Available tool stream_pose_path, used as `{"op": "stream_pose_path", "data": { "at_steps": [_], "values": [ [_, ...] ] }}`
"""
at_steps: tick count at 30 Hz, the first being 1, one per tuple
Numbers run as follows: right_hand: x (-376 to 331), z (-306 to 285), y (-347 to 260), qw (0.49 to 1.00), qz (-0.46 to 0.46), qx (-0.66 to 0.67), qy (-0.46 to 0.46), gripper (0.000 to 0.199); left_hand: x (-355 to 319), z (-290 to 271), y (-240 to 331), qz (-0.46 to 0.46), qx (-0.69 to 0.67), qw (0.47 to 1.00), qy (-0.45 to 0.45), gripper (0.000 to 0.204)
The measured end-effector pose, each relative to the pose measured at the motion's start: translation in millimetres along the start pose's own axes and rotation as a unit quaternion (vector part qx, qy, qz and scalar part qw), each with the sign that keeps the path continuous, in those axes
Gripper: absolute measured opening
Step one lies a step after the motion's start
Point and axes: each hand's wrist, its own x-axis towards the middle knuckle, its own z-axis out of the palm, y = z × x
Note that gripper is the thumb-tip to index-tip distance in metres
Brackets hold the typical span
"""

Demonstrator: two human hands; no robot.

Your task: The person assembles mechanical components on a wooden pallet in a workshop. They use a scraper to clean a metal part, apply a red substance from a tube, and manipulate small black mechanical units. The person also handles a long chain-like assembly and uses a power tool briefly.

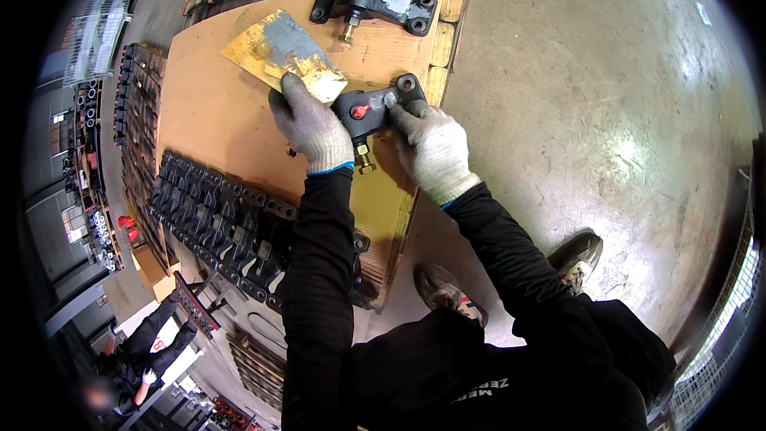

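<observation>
My gloved left hand point(309, 124) is closed, its thumb over the lower edge of a flat yellow sheet point(239, 49) with a large grey patch and flaky marks. Just right of it, a black metal bracket point(351, 105) with a red cap and a brass-coloured bolt lies on the cardboard point(199, 96). My gloved right hand point(435, 148) has its fingers curled together at the bracket's right arm, beside a grey smear. Whatever is between those fingertips is hidden. Farther back sits a second black bracket point(391, 1), also with a red cap, a bolt and a pale grey patch.
Rows of black metal parts point(215, 215) stand at the cardboard's near left. A wooden pallet point(444, 48) edge borders the concrete floor point(574, 112) on the right. More loaded pallets point(144, 136) line the left. Another person point(132, 363) is at the lower left.
</observation>
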Motion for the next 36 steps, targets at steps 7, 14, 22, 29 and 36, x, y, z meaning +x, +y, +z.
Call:
{"op": "stream_pose_path", "data": {
  "at_steps": [7, 14, 22, 29, 36],
  "values": [
    [0.6, 1.7, -1.3, 1.000, -0.019, 0.006, -0.014, 0.043, -0.1, -0.9, 0.0, 0.002, 0.020, 1.000, -0.001, 0.039],
    [0.2, 2.5, -0.3, 1.000, -0.017, 0.004, -0.013, 0.043, -2.2, 0.5, -1.3, 0.000, -0.008, 1.000, 0.002, 0.054],
    [-0.6, -3.3, -17.0, 0.999, -0.041, 0.022, 0.009, 0.037, 1.9, -1.6, -4.9, 0.009, -0.004, 1.000, -0.005, 0.042],
    [-1.8, 0.6, -2.3, 0.985, 0.049, 0.129, 0.101, 0.020, -2.8, 2.7, -1.5, -0.006, -0.026, 1.000, 0.011, 0.040],
    [1.7, -1.0, 4.0, 0.992, 0.101, 0.052, 0.063, 0.021, 0.5, -2.8, -3.4, -0.007, -0.021, 1.000, 0.014, 0.040]
  ]
}}
